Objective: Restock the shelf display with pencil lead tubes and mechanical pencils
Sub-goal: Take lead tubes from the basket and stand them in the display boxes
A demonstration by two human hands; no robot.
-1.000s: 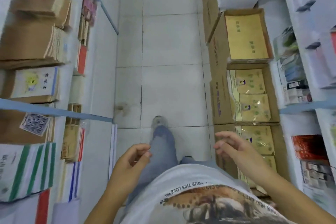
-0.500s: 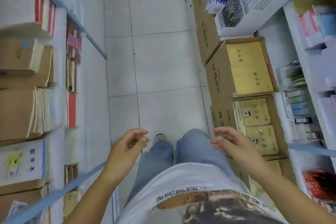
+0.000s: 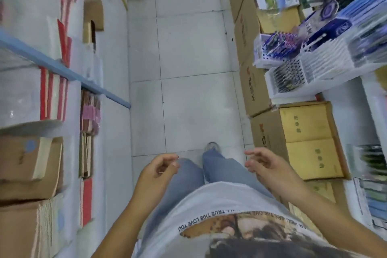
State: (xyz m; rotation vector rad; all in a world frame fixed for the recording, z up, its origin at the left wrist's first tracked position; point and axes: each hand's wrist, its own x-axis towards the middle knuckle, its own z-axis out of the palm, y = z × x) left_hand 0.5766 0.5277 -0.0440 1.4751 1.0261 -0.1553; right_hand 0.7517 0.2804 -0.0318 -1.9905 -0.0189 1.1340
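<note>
Both hung empty: our left grip [image 3: 156,170] and right grip [image 3: 266,166] had fingers loosely curled round nothing. The pen display trays [image 3: 297,93] stood ahead and to the right of the right grip, well apart; pencils or lead tubes there were too blurred to tell. We judged it best to close in first, minding the cardboard boxes [image 3: 251,88] on the floor [image 3: 188,69] between grip and trays.

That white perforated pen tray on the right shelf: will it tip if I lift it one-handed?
Probably stiff: the tray looks like moulded plastic. Likely heavy for its size, being packed with pens. It sits tilted, so pens may slide.
</note>
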